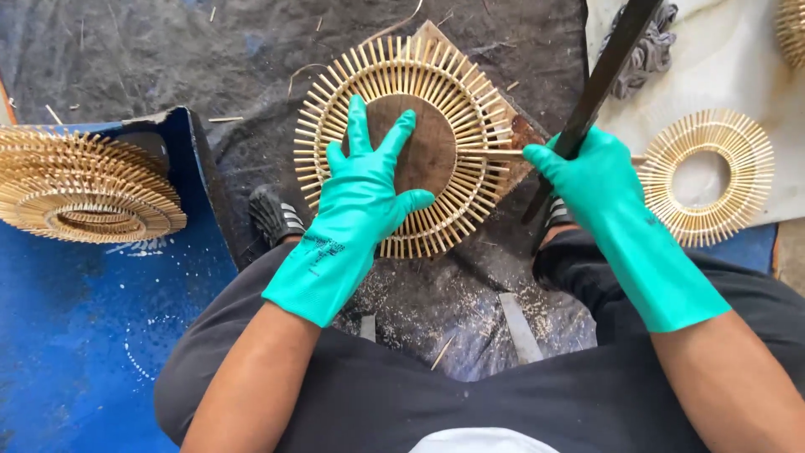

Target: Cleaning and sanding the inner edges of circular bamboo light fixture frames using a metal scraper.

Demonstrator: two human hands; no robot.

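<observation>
A round bamboo-stick ring frame (470,92) lies on a wooden block (429,144) on dark cloth. My left hand (360,193), in a teal glove, presses flat on the ring's lower left side and the wood at its centre, fingers spread. My right hand (591,168), also gloved, grips a long dark blade (608,67) that slants up to the right, and its fingertips pinch one bamboo stick (490,152) at the ring's right edge.
A stack of finished bamboo rings (80,189) sits at the left on a blue tarp (75,335). Another ring (708,176) lies on a pale sheet at the right, with a grey rag (650,50) behind. Sawdust covers the cloth between my knees.
</observation>
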